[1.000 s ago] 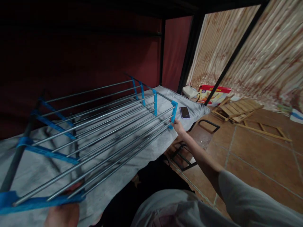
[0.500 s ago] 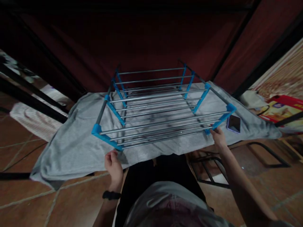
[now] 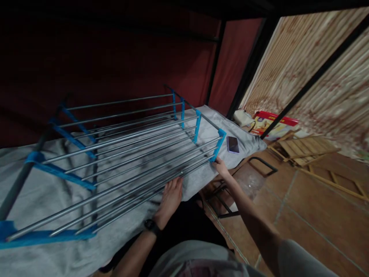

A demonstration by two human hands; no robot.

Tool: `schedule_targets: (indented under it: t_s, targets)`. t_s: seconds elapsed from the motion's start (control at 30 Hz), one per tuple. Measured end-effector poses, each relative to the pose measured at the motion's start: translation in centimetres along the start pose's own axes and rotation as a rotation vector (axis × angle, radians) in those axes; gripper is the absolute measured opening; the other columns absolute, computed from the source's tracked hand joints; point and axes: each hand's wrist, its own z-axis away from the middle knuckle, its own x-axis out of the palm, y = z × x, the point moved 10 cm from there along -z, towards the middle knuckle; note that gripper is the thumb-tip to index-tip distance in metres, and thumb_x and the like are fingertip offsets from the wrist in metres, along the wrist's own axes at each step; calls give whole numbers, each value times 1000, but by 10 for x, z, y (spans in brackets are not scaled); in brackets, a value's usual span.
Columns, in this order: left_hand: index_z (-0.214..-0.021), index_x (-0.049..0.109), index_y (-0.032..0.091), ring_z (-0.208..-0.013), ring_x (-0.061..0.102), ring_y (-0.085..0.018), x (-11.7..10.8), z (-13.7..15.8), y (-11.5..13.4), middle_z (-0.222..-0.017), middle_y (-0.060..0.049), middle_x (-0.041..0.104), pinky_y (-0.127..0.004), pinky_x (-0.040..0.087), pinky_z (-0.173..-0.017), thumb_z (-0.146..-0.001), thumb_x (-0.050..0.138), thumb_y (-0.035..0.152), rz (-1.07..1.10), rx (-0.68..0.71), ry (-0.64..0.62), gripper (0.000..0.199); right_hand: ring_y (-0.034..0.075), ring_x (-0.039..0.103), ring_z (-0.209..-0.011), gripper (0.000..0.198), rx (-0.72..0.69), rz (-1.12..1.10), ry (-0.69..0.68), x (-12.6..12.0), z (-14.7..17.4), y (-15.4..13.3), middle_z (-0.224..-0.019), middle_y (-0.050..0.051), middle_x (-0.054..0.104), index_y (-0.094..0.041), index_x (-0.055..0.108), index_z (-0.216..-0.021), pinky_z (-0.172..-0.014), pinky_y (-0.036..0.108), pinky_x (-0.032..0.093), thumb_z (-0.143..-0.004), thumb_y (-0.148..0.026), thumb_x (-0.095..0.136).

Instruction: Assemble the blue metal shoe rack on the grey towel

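Observation:
A rack (image 3: 135, 152) of grey metal rods joined by blue plastic brackets lies across the grey cloth. My right hand (image 3: 221, 167) is closed on the lower end of the blue bracket (image 3: 219, 144) at the rack's front right corner; its fingertips are partly hidden there. My left hand (image 3: 172, 194), with a black band on the wrist, is at the front rods near their middle. Its fingers are stretched out, back of the hand up, with the tips at the lowest front rod; whether they press on it I cannot tell.
The grey cloth (image 3: 198, 179) covers the surface under the rack. A phone (image 3: 233, 144) lies on it to the right. Beyond are dark frame posts, a red and yellow package (image 3: 273, 124), a folded wooden piece (image 3: 308, 148) on the tiled floor, and a metal-framed stool (image 3: 248, 179).
My view has swung to the right. My left hand has moved right from beside the rack's front left corner to the middle of the front rods. My right hand stays at the right corner bracket.

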Motion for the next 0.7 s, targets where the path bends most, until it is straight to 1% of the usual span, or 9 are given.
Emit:
schedule_targets:
  t_s: [0.07, 0.13, 0.2, 0.3, 0.4, 0.57, 0.7]
  targets:
    - [-140, 49, 17, -124, 57, -27, 12, -16, 9, -139, -13, 59, -43, 48, -103, -96, 35, 11, -72, 38, -67, 47, 23, 58, -90, 31, -9, -6, -22, 1, 1, 0, -87, 3, 67, -22, 62, -88, -92, 40, 48, -63, -37, 54]
    - [-143, 46, 16, -127, 55, -27, 20, -25, 15, -142, -14, 57, -42, 47, -104, -92, 32, 3, -119, 81, -138, 54, 23, 58, -92, 33, -12, -11, -42, 2, 2, 1, -89, 3, 67, -22, 61, -90, -93, 40, 47, -62, -38, 54]
    - [-145, 44, 15, -129, 54, -25, 25, -30, 14, -145, -14, 55, -41, 46, -107, -89, 31, -1, -130, 94, -206, 60, 23, 57, -92, 32, -6, -14, -60, 4, 3, 5, -88, 3, 66, -23, 60, -90, -93, 40, 46, -62, -39, 53]
    - [-145, 43, 15, -127, 57, -24, 29, -36, 4, -143, -16, 56, -40, 42, -112, -87, 32, -3, -115, 47, -270, 62, 22, 56, -90, 28, 8, -13, -69, 7, 4, 10, -86, 3, 63, -23, 57, -86, -93, 40, 45, -63, -38, 53]
    - [-145, 44, 17, -125, 59, -23, 34, -41, -2, -137, -16, 61, -39, 44, -111, -87, 35, -2, -99, 22, -301, 61, 22, 53, -88, 27, 19, -8, -57, 8, 4, 12, -85, 3, 61, -23, 55, -86, -92, 39, 44, -64, -39, 52]
    - [-146, 43, 19, -122, 62, -22, 43, -48, 4, -137, -16, 60, -35, 47, -107, -90, 36, 1, -60, 34, -328, 59, 21, 50, -84, 27, 34, 7, -35, 8, 4, 10, -82, 2, 59, -24, 54, -85, -89, 38, 43, -64, -41, 52]
    - [-143, 43, 20, -115, 66, -22, 45, -52, 8, -131, -15, 64, -35, 53, -98, -90, 35, 0, -37, 16, -351, 57, 21, 51, -86, 29, 37, -1, -41, 9, 5, 9, -86, 3, 60, -23, 55, -87, -90, 38, 43, -63, -40, 53]
